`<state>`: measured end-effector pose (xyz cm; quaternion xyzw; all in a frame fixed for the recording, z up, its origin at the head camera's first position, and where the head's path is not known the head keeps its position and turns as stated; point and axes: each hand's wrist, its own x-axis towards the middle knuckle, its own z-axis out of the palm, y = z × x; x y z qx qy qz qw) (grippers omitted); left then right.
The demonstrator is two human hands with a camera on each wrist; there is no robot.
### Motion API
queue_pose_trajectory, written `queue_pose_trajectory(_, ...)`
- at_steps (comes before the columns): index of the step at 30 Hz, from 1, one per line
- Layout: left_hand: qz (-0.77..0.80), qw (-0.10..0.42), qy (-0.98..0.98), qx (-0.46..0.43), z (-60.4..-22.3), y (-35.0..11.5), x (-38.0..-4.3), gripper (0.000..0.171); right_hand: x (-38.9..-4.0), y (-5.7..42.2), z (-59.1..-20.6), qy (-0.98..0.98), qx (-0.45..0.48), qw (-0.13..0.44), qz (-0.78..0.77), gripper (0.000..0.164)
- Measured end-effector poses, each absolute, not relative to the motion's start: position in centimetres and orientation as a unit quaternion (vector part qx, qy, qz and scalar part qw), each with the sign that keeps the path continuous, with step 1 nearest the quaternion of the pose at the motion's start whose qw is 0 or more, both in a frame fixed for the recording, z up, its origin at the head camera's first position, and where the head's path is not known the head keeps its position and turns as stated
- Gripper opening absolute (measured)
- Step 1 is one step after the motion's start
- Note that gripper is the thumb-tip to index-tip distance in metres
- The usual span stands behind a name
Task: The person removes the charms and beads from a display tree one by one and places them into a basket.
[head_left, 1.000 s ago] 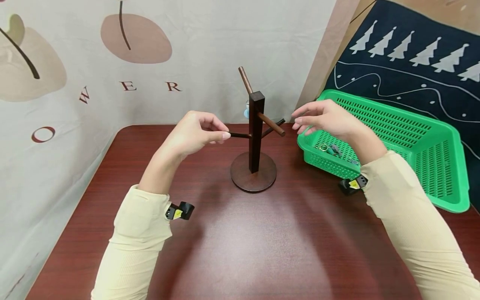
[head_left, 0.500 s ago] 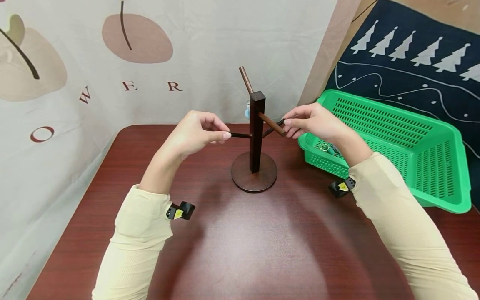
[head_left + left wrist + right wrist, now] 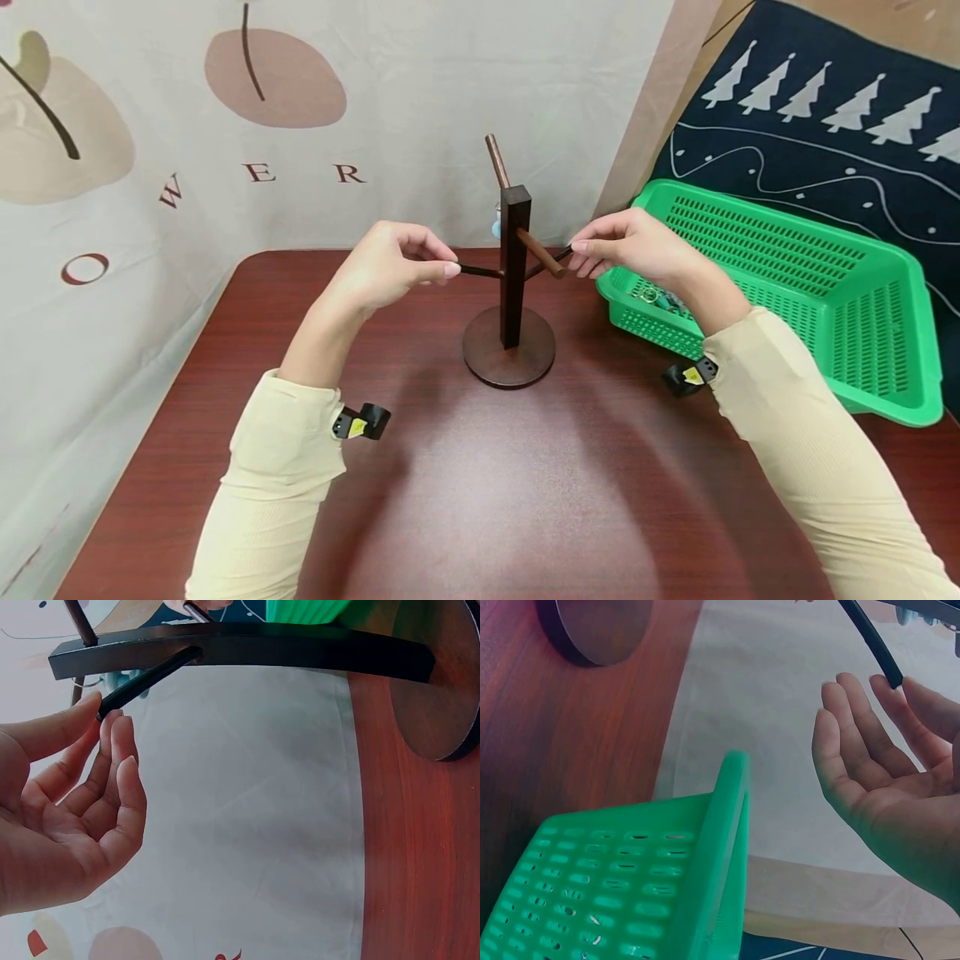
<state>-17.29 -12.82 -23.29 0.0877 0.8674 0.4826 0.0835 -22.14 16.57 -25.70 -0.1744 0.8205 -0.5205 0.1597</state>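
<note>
A dark wooden peg stand (image 3: 513, 292) stands upright on its round base (image 3: 483, 354), with pegs slanting out of its post. My left hand (image 3: 386, 267) pinches the tip of the left peg (image 3: 480, 270) between thumb and index finger; the left wrist view shows its other fingers loosely bent below. On the other side, my right hand (image 3: 637, 246) pinches the end of the right peg (image 3: 873, 643) with thumb and index finger, the rest of its fingers spread. Behind the post hangs a small light-blue trinket (image 3: 496, 227), mostly hidden. A brown peg (image 3: 542, 252) points toward the front.
A green perforated basket (image 3: 918, 333) stands at the right, under and behind my right forearm. Small trinkets with a ring (image 3: 660, 300) lie in its left end. A printed cloth (image 3: 420, 100) hangs behind the red-brown table (image 3: 480, 500).
My right hand has come left from beside the basket's rim and taken hold of the right peg. The stand has turned slightly, its front peg swinging left. My left hand keeps its pinch.
</note>
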Motion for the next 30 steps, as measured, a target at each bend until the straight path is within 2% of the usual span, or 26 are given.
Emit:
queue_pose_trajectory(11, 0.474, 0.057, 0.875, 0.08, -23.5, -13.0, -18.1, 0.014, -21.7, 17.1, -25.9, 0.809, -0.192, 0.165, -0.531, 0.024)
queue_pose_trajectory(30, 0.498, -0.008, 0.863, 0.086, -24.1, -12.6, -20.0, 0.016, -20.8, 17.6, -25.9, 0.808, -0.221, 0.177, -0.517, 0.014)
